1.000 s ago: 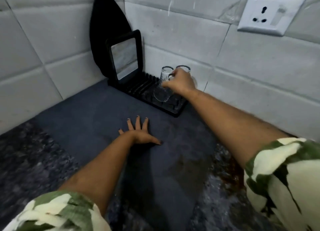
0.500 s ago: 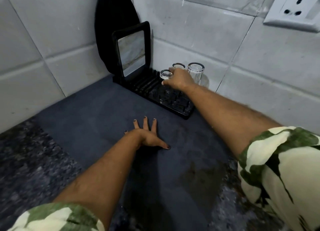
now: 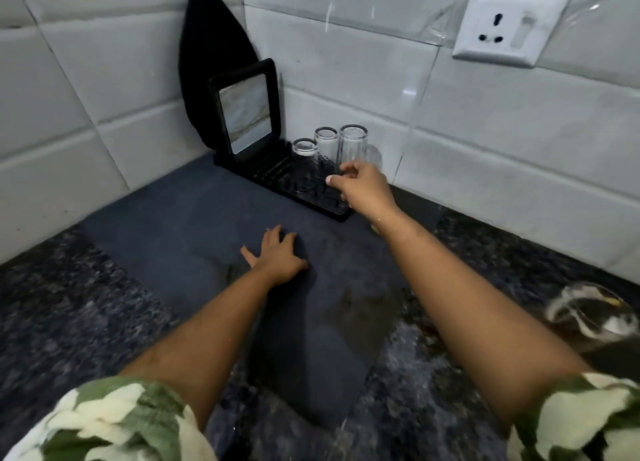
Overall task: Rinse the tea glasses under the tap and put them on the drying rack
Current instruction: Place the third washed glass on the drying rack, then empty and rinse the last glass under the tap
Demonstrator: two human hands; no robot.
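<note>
the right hand [image 3: 363, 188] has let go, its grip now loosely apart and empty just beside three tea glasses [image 3: 352, 149] standing inverted on the black drying rack [image 3: 277, 176], while the left hand [image 3: 277, 254] lies flat, fingers apart, on the tabletop [image 3: 69, 304].

White wall socket [image 3: 512, 31] sat on the tiled wall; black-framed mirror [image 3: 245, 111] leaned in corner; dark mat [image 3: 180, 225] covered granite counter [image 3: 52, 308].

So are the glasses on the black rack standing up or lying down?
Standing up. All three glasses sit upright side by side on the drying rack, with round ends on top. Mouth-up or mouth-down: cannot tell.
</note>
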